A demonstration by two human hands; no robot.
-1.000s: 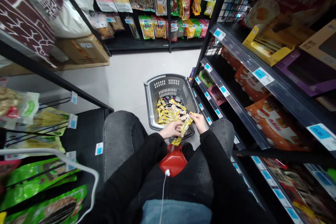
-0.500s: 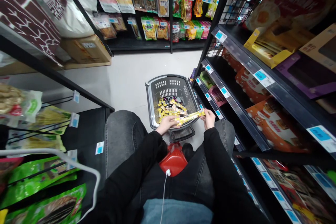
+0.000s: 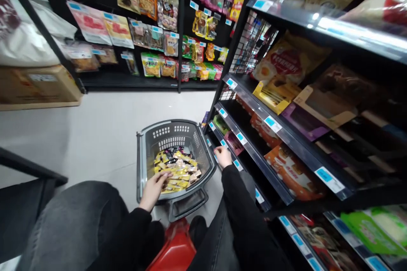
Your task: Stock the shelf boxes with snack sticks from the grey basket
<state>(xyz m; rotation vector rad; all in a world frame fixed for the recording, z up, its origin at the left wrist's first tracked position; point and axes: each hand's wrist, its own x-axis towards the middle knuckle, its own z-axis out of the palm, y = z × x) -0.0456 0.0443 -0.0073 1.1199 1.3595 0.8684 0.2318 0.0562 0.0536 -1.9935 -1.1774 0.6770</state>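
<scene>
A grey shopping basket (image 3: 208, 169) stands on the floor in front of my knees. Inside it lies a loose pile of small stick-shaped packets (image 3: 182, 172), mostly yellow, with some black and purple ones at the back. My left hand (image 3: 155, 187) reaches over the basket's near left side. Its fingers stretch out over the yellow packets, and nothing shows gripped in them. Just beyond the basket's right rim, my right hand (image 3: 224, 156) is raised near the shelf edge. Its fingers are curled together, with nothing visible sticking out of them.
Shelves (image 3: 273, 123) with price tags and boxed and bagged snacks rise close on my right. Hanging snack packets (image 3: 152, 64) fill the far rack. A cardboard box (image 3: 38, 87) sits at the left. A red object (image 3: 178, 250) is between my legs.
Both hands held a yellow packet strip above the basket's near rim; now they are apart, the left over the pile, the right beyond the rim. The view has turned right.
</scene>
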